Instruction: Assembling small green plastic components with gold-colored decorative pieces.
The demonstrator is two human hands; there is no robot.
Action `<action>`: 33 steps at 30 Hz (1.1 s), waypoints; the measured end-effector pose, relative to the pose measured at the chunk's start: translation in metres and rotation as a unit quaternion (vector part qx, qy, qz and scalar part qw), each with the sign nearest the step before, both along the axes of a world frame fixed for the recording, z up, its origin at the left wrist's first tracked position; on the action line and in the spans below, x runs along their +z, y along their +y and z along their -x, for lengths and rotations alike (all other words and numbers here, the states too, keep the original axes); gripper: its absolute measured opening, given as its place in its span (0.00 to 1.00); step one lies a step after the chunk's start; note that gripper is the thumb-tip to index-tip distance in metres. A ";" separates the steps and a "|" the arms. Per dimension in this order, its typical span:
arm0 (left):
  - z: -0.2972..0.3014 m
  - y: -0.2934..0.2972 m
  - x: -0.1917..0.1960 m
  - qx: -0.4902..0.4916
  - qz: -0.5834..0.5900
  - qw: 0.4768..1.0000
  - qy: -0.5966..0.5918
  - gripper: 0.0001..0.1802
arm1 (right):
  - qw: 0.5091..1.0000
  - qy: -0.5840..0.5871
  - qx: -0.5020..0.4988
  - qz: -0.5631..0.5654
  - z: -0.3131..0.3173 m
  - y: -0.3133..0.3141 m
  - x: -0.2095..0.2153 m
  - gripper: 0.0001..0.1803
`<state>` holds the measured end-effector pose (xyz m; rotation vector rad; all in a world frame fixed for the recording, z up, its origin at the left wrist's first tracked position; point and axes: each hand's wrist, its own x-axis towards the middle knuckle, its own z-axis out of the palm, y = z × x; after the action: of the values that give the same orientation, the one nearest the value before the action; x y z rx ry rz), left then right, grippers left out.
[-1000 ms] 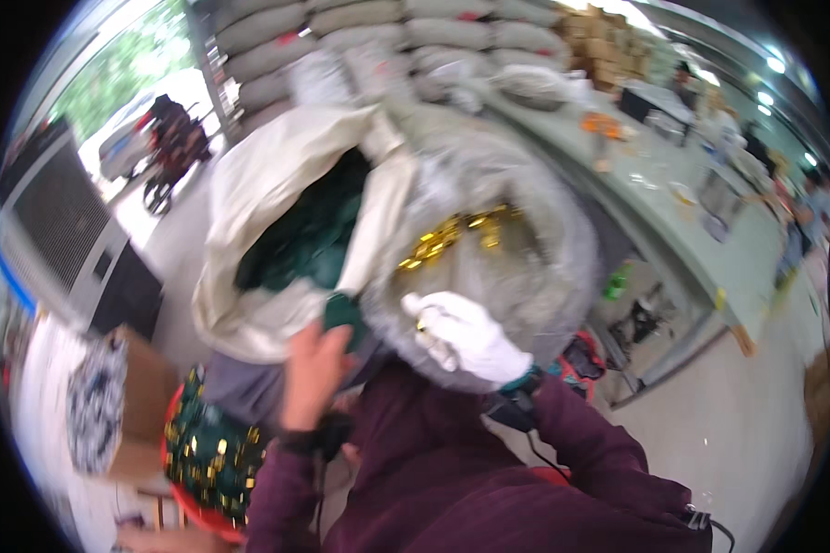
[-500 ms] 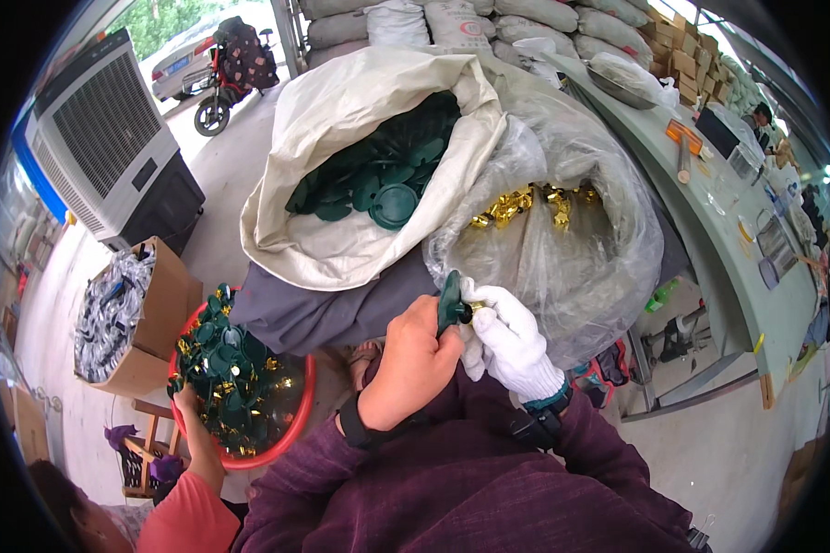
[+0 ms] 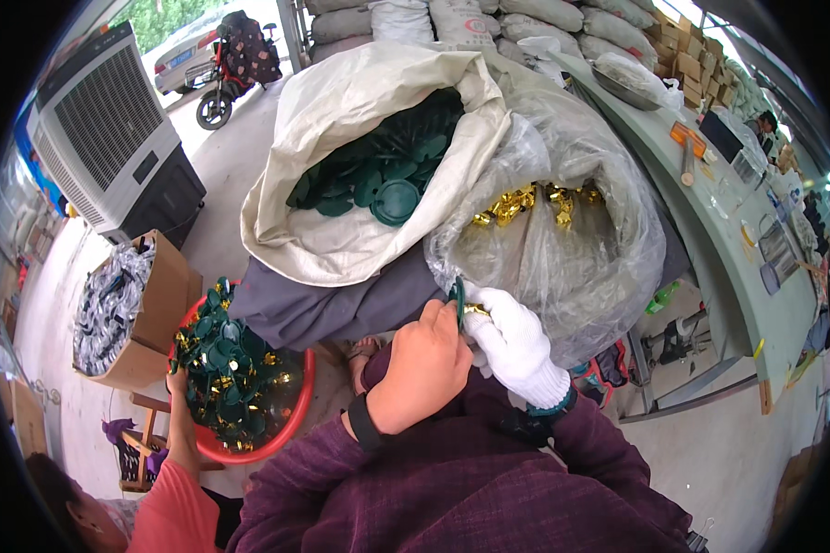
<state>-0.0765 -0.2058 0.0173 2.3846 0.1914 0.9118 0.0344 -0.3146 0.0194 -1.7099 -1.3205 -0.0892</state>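
Note:
My bare left hand (image 3: 420, 369) is closed round a dark green plastic disc (image 3: 459, 297), held on edge in front of me. Pressed up against it is my right hand (image 3: 518, 355) in a white knitted glove, fingers pinched on a small shiny gold piece (image 3: 475, 310) at the disc's side. How the two parts join is partly hidden by my fingers. Just beyond stands an open white sack (image 3: 281, 263) with many green discs (image 3: 397, 201) inside. To its right, a clear plastic bag (image 3: 609, 286) holds gold pieces (image 3: 509, 205) like the one in my glove.
A red basin (image 3: 308, 392) of green-and-gold pieces sits at lower left, with another person's hand (image 3: 177, 382) at its rim. Near it are a cardboard box (image 3: 161, 304) and an air cooler (image 3: 101, 129). A long bench (image 3: 729, 267) with an orange-headed hammer (image 3: 686, 147) runs along the right.
My hands have shifted slightly, and the green disc has turned more edge-on. The back of my left hand now faces up more. The other person's hand at the basin moved a little.

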 end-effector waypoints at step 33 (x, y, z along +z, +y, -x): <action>-0.005 0.192 -0.007 0.247 -0.115 0.962 0.018 0.16 | 0.885 -0.074 -0.376 0.263 -0.193 0.024 -0.050 0.24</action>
<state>-0.0719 -0.0142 0.0100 2.6190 0.7608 1.1664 0.2277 -0.2909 -0.0302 -2.6614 -0.7315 -0.3374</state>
